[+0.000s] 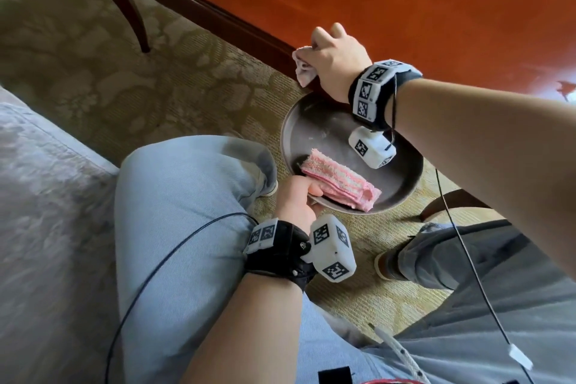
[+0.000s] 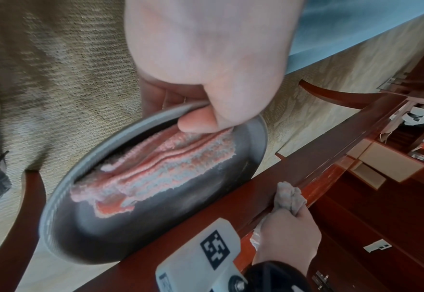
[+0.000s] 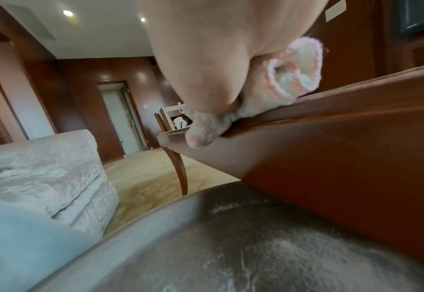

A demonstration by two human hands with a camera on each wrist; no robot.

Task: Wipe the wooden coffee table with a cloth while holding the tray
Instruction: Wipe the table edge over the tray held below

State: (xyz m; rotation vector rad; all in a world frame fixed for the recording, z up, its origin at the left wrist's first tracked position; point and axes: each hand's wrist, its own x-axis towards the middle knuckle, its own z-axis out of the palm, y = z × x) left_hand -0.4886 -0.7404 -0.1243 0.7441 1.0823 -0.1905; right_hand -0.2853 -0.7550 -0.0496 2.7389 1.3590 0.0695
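Note:
A round grey metal tray (image 1: 402, 184) hangs just below the near edge of the red-brown wooden coffee table (image 1: 405, 3). My left hand (image 1: 299, 196) grips its near rim, thumb on top (image 2: 196, 122). A folded pink cloth (image 1: 339, 185) lies on the tray (image 2: 66, 237), under the thumb. My right hand (image 1: 336, 56) holds a crumpled pale cloth (image 1: 302, 67) bunched in its fingers and presses it on the table's front edge (image 2: 291, 197). In the right wrist view the cloth (image 3: 280, 87) hangs over the table edge (image 3: 355, 122) above the tray (image 3: 231, 247).
A pale grey sofa (image 1: 40, 196) is at the left and my knees in light jeans (image 1: 187, 196) are below. Patterned beige carpet (image 1: 124, 72) covers the floor. A curved table leg (image 1: 131, 9) stands at upper left. Cables run from both wrist bands.

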